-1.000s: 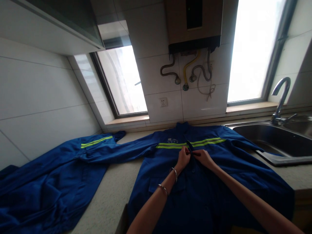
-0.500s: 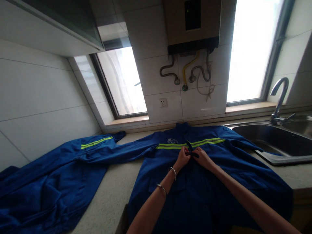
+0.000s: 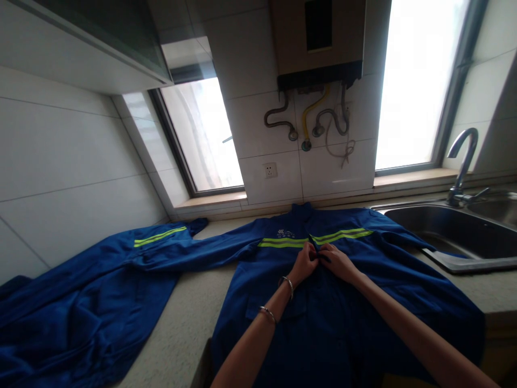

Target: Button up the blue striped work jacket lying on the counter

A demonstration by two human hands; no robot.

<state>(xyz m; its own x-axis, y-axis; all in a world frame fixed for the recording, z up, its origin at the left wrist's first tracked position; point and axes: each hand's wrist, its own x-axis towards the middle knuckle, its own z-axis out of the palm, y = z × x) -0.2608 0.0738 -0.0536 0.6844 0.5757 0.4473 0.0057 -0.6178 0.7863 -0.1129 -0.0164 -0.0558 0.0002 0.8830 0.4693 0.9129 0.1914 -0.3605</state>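
A blue work jacket [image 3: 278,291] with yellow-green and grey stripes across the chest is spread out in front of me, its collar toward the wall. At the middle of its front, just under the stripe, my left hand [image 3: 306,261] pinches the edge of the front opening. Close against it, my right hand [image 3: 336,262] is closed on the other side of the same opening. The cloth between the fingertips is raised a little. Whether a button or other fastener is between the fingers is hidden.
Another blue garment [image 3: 92,302] with a yellow-green stripe lies on the counter [image 3: 173,323] at left. A steel sink [image 3: 456,264] with a tap [image 3: 464,161] is at right, the jacket's sleeve reaching its rim. A water heater [image 3: 319,43] hangs above.
Both hands stay at the jacket's front opening. The fingers have shifted slightly and the left hand is turned a little more over the cloth.
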